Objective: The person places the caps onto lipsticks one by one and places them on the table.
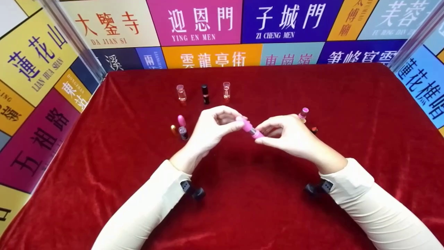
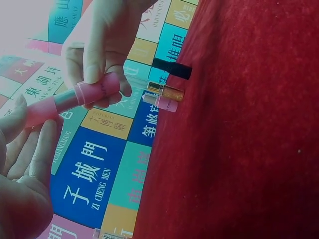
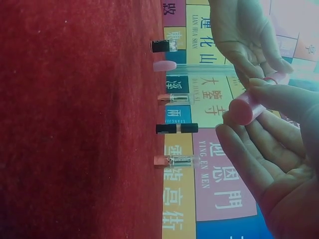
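Both hands hold one pink lipstick tube (image 1: 253, 131) over the middle of the red cloth. My left hand (image 1: 215, 125) grips its upper pink end, the cap (image 1: 245, 124), between thumb and fingers. The other pink end, which carries small lettering in the left wrist view, is pinched by my right hand (image 1: 291, 133). Between the two ends a silver band (image 2: 66, 101) shows, with the tube slanting down towards my right hand. In the right wrist view the round bottom (image 3: 242, 111) of the tube faces the camera.
Behind the hands stand two clear-capped lipsticks (image 1: 181, 93) with a black tube (image 1: 205, 94) between them. Left of my left hand are a pink rounded item (image 1: 181, 120), a gold one (image 1: 173, 129) and a dark-based bottle (image 1: 183, 133). A pink-topped tube (image 1: 304, 113) stands beyond my right hand.
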### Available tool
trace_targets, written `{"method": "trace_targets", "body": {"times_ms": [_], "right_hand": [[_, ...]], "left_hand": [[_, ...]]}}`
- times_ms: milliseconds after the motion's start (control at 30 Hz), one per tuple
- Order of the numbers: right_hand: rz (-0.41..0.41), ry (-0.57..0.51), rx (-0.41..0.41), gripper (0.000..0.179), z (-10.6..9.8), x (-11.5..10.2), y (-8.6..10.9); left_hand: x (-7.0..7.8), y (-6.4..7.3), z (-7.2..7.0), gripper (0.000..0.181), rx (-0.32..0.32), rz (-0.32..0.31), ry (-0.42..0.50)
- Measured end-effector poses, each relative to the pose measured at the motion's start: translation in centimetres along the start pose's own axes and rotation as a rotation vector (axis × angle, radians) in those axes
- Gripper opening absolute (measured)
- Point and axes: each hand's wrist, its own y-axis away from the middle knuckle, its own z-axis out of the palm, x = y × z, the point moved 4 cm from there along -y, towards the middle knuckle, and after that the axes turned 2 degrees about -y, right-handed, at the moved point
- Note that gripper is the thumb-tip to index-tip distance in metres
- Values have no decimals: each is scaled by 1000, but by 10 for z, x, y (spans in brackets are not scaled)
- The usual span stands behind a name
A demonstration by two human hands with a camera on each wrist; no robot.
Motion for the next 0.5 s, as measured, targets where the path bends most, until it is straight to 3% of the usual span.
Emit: {"method": "trace_targets", "body": {"times_ms": [500], "right_hand": [[-20,25,27,24,1,-5,0]], "left_hand": [[-4,1,3,17,-1,-24,-109]]}}
